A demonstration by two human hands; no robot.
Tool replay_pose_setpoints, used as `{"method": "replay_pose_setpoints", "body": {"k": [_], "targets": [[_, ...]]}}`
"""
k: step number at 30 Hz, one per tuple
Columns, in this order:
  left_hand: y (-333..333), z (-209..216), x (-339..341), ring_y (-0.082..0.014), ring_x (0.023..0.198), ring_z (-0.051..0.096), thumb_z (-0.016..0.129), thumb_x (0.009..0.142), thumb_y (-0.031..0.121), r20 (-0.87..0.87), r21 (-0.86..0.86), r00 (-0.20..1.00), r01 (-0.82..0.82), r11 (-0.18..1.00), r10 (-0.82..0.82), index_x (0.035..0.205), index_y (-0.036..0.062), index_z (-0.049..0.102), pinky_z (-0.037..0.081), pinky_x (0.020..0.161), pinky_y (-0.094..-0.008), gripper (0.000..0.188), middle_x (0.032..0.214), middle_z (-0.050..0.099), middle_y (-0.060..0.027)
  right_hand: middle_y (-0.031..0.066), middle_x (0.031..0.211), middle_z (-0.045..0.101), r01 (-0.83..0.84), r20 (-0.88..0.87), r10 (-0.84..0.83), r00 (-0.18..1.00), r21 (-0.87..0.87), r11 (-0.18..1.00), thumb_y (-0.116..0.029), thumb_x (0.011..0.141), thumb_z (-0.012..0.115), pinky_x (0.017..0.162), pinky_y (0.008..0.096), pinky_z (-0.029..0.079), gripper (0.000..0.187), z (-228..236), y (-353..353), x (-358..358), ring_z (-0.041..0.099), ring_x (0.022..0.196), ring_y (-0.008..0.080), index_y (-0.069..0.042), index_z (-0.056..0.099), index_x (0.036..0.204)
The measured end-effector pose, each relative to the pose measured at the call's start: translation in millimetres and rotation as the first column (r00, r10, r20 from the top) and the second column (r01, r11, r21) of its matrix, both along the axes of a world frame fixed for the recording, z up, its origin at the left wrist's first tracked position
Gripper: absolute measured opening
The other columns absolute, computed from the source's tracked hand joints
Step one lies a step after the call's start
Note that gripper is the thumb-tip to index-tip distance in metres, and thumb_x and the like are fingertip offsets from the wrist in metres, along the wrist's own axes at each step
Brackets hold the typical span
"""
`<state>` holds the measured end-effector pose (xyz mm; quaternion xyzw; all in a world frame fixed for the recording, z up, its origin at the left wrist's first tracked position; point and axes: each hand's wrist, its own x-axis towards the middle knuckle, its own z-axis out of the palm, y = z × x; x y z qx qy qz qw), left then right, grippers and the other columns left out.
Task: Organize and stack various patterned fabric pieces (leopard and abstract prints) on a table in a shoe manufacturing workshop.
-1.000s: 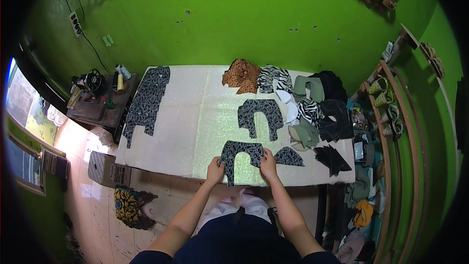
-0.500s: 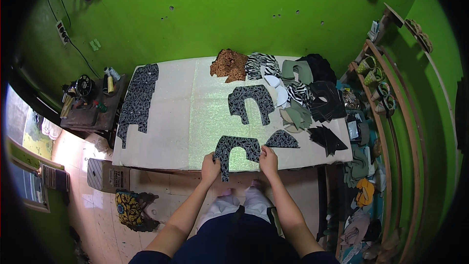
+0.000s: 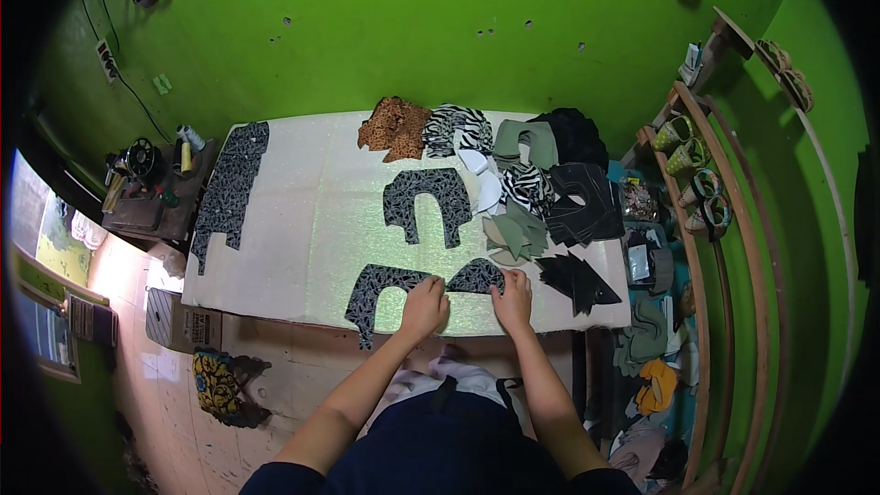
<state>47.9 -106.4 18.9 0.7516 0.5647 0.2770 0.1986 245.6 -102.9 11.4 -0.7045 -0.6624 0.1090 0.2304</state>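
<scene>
Near the table's front edge lies a curved, U-shaped black-and-grey patterned fabric piece (image 3: 371, 290). My left hand (image 3: 427, 305) covers its right end, with closed fingers at the left tip of a smaller, rounded-triangular patterned piece (image 3: 477, 276). The smaller piece lies nearly flat between my hands. At its right corner, my right hand (image 3: 513, 302) pinches the edge. Farther back rests another U-shaped patterned piece (image 3: 426, 192), apart from both hands. My fingers partly hide where the front two pieces meet.
Leopard-print (image 3: 392, 128), zebra-print (image 3: 456, 130), green (image 3: 524, 142) and black (image 3: 583, 206) cut pieces crowd the table's right side. Pointed black scraps (image 3: 579, 282) lie near my right hand. Patterned strips (image 3: 229, 188) line the left end. A sewing machine (image 3: 140, 158) stands left; a wooden rack (image 3: 710, 247) leans right.
My left hand has shifted from the front U-shaped piece's left leg to its right end. My right hand has moved from that piece to the smaller piece's right corner. The view has shifted rightward.
</scene>
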Motion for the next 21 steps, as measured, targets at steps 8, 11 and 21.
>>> {"method": "replay_pose_setpoints", "body": {"k": [8, 11, 21], "targets": [[11.8, -3.9, 37.2, -0.0318, 0.094, 0.053, 0.060, 0.075, 0.017, -0.150, -0.166, 0.988, -0.072, 0.983, 0.047, 0.109, -0.0013, 0.053, 0.043, 0.081, -0.0404, 0.039, 0.105, 0.053, -0.0157, 0.0100, 0.106, 0.047, -0.069, 0.031, 0.073, 0.997, -0.133, 0.989, -0.025, 0.070, 0.070, 0.088, 0.0390, 0.037, 0.048, 3.5, 6.3, 11.4, 0.044, 0.103, 0.0277, -0.007, 0.052, 0.110], [5.3, -7.2, 39.6, -0.0320, 0.093, 0.053, 0.060, 0.074, 0.016, -0.140, -0.147, 0.987, -0.099, 0.984, 0.078, 0.110, -0.0014, 0.052, 0.043, 0.082, -0.0402, 0.041, 0.106, 0.052, -0.0163, 0.0089, 0.104, 0.047, -0.075, 0.008, 0.075, 0.997, -0.023, 0.997, -0.023, 0.070, 0.070, 0.085, 0.0393, 0.037, 0.038, 6.7, 3.7, 14.1, 0.045, 0.102, 0.0270, -0.008, 0.054, 0.099], [-1.5, 4.5, 29.6, -0.0311, 0.086, 0.054, 0.059, 0.072, 0.012, 0.035, -0.061, 0.998, 0.048, 0.997, -0.045, 0.092, 0.0043, 0.059, 0.043, 0.075, -0.0411, 0.021, 0.094, 0.055, -0.0134, 0.0100, 0.084, 0.053, -0.436, -0.334, 0.421, 0.843, 0.033, 0.899, -0.004, 0.069, 0.060, 0.072, 0.0388, 0.043, 0.020, -5.4, -10.4, 35.1, 0.053, 0.083, 0.0306, -0.006, 0.048, 0.084]]}}
